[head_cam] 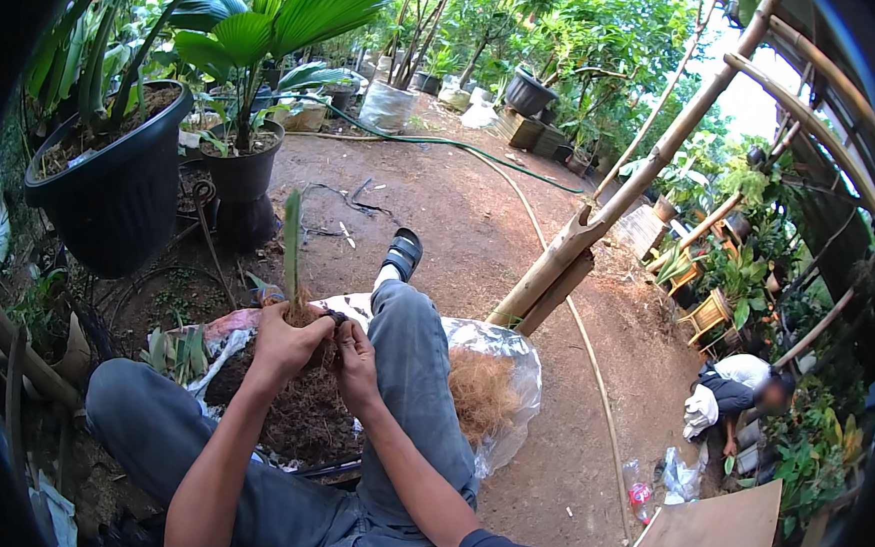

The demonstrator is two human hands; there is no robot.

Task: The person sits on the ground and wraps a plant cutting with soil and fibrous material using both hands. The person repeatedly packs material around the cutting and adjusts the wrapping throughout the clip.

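My left hand (283, 345) grips an upright green leaf cutting (291, 246) near its base. Brown fibre, like coconut coir (300, 315), wraps the foot of that cutting. Close beside it, my right hand (358, 363) pinches a small dark strip (337, 318) where the two hands nearly meet; its exact kind is unclear. Below them, between my knees, dark soil (300, 427) lies on an opened white sack (219, 362). Several cut leaf pieces (179, 352) rest at the sack's left side. To the right of my leg, a clear plastic bag (527, 388) holds loose brown coir (481, 393).
Large potted plants stand at left, one in a black pot (113, 178). A forked wooden post (558, 269) leans ahead, with a hose (595, 343) running past it. At right, another person (731, 385) crouches near a plastic bottle (640, 493) and a board (714, 535).
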